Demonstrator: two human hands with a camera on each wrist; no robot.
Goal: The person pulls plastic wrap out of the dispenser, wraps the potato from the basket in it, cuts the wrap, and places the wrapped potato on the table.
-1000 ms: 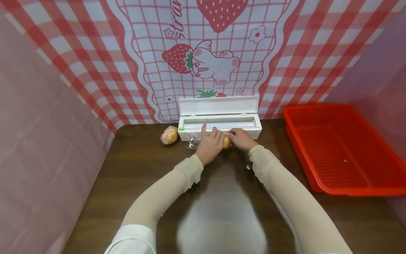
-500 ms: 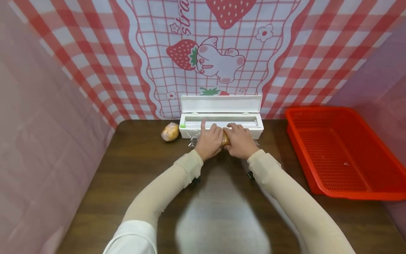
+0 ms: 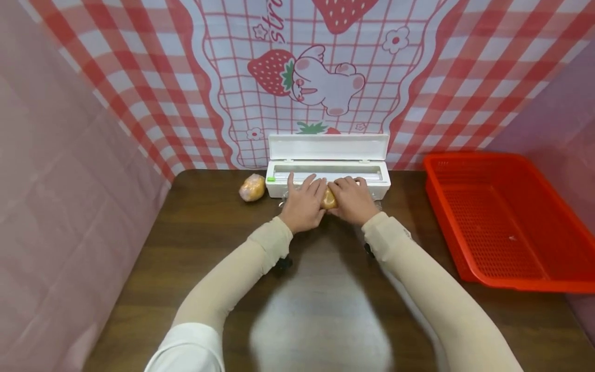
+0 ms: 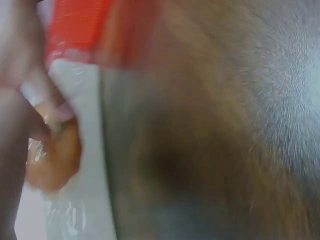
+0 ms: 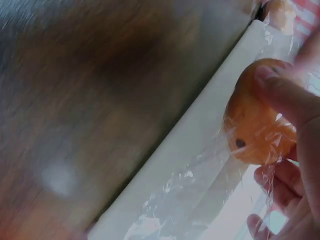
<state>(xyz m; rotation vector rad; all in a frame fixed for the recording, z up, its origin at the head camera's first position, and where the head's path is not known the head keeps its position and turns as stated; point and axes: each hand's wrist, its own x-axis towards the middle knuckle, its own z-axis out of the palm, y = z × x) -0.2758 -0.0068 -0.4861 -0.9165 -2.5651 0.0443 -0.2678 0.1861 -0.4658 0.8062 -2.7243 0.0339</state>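
Note:
An orange-yellow round fruit (image 3: 328, 199), its exact kind unclear, sits between my hands at the front of a white cling film box (image 3: 275, 190). My right hand (image 3: 355, 202) grips its right side; in the right wrist view the thumb presses the fruit (image 5: 250, 117), with fingers below. From the other side my left hand (image 3: 303, 204) holds it, its upper fingers spread over the box front. Clear cling film (image 5: 187, 175) lies loosely around the fruit and over the box. The left hand's grip is partly hidden and blurred in the left wrist view.
A second fruit wrapped in film (image 3: 252, 188) rests left of the box. The box lid (image 3: 329, 147) stands raised, showing a film roll (image 3: 325, 176) inside. At right is a red plastic basket (image 3: 492, 206). A checked cloth (image 3: 418, 93) hangs behind the brown table (image 3: 195, 243).
My right hand has moved from pinching the fruit's edge to covering its right side. My left fingers have spread slightly. The view has shifted a little; the box and wrapped fruit stay put.

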